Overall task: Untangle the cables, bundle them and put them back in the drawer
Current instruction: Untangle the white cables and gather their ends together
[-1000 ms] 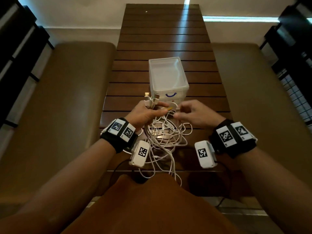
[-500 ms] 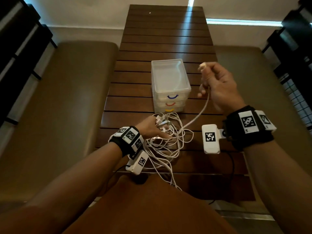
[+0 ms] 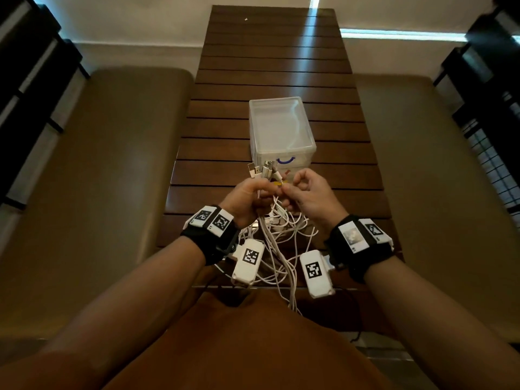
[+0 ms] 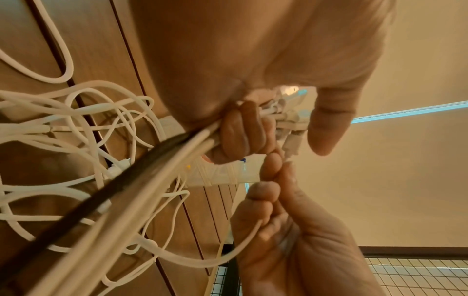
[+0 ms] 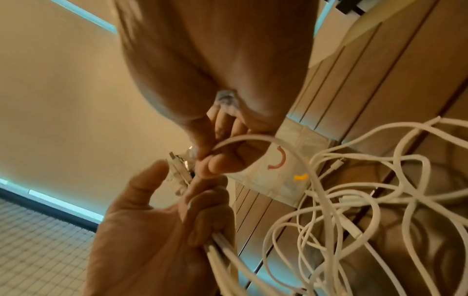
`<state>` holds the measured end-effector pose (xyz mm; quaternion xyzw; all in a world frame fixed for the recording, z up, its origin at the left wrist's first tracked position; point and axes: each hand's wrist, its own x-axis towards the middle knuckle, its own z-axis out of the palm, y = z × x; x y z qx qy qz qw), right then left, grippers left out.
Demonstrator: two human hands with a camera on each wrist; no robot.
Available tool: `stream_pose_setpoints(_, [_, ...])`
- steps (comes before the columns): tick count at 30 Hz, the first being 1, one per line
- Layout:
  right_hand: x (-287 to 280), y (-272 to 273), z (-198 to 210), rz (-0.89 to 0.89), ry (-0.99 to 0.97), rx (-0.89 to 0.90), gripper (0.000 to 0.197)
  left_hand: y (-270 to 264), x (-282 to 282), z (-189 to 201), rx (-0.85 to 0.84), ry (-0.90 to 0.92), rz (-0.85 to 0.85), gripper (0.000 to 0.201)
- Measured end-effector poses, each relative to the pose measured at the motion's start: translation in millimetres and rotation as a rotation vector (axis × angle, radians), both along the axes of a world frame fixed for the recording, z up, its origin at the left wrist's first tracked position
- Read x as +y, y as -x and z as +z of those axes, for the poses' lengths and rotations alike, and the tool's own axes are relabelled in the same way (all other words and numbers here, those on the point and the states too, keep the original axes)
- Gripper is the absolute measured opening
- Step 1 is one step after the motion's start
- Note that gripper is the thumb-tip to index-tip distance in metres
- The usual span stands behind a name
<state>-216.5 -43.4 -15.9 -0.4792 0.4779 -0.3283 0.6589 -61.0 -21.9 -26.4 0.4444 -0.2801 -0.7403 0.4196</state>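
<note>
A tangle of white cables [image 3: 281,240] lies on the wooden table's near end. My left hand [image 3: 247,198] is lifted above it and grips a bunch of cable ends in its fist, with the plugs [image 3: 263,171] sticking up. My right hand [image 3: 298,190] is right beside it and pinches one white cable [image 5: 253,138] between thumb and forefinger. In the left wrist view my left fingers [image 4: 243,130] curl round the bunched cables [image 4: 177,152]. The translucent drawer unit [image 3: 281,130] stands just behind the hands, drawers shut, with blue, red and yellow handles.
The slatted wooden table [image 3: 275,66] runs away from me behind the drawer unit. Padded brown benches [image 3: 118,164] flank it on both sides. Loose cable loops hang over the table's near edge [image 3: 292,299] toward my lap.
My right hand, raised to the right with a cable end half a second ago, has come back to the left hand. The left hand has lifted off the table with the bunch.
</note>
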Motion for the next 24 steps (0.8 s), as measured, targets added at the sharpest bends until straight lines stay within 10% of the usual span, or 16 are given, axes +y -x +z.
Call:
stream_pose_setpoints(17, [8.0,7.7,-12.3,0.218,0.004,0.158,0.014,11.6,-6.1,4.4,0.012,-0.025,0.136,0.033])
stream_pose_setpoints(24, [0.9,38.3,-38.4,0.423,0.008,0.542,0.020,5.9,-8.5,17.4,0.071,0.086,0.140,0.045])
